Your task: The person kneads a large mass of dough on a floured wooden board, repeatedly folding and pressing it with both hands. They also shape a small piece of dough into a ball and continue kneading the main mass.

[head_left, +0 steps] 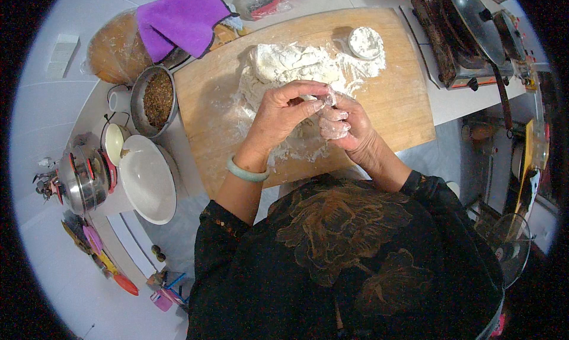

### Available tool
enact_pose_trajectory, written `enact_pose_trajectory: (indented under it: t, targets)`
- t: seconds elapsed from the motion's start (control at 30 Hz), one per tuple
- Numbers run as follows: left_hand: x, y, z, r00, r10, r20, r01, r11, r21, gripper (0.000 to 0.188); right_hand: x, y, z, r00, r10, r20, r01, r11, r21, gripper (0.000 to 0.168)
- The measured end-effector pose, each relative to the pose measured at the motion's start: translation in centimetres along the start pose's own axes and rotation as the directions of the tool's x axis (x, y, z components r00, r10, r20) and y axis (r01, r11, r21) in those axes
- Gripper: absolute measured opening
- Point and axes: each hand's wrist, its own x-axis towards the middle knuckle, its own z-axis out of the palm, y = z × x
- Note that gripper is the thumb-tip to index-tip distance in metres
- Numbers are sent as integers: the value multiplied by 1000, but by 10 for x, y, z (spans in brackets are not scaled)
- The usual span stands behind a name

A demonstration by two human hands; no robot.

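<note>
My left hand (282,111) and my right hand (351,124) meet above a wooden board (386,122). The left thumb and index finger come together at the fingertips of the right hand, whose other fingers curl inward. White flour or dough coats the right fingers. Whether a scrap of dough sits between the fingertips is too small to tell. Just beyond the hands lies a rough, floury mass of dough (289,64), partly hidden by them. Loose flour and crumbs spread around it. At the board's far right stands a small round container of flour (365,43).
Left of the board are a metal bowl of brown crumbly filling (158,100), a large white basin (149,180) and a steel pot (82,180). A purple cloth (186,17) lies at the far left. A gas stove (462,75) carrying a lidded pan (473,24) stands right.
</note>
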Motion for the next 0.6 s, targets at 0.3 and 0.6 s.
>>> enact_pose_trajectory:
  t: [0.3, 0.6]
  targets:
    - [1, -8, 1, 1000, 3, -27, -2, 998, 57, 20, -2, 4, -3, 995, 7, -103, -5, 1000, 19, 19]
    - [-3, -25, 15, 990, -23, -140, 7, 994, -108, 22, 2, 7, 6, 964, -50, -263, 39, 998, -50, 17]
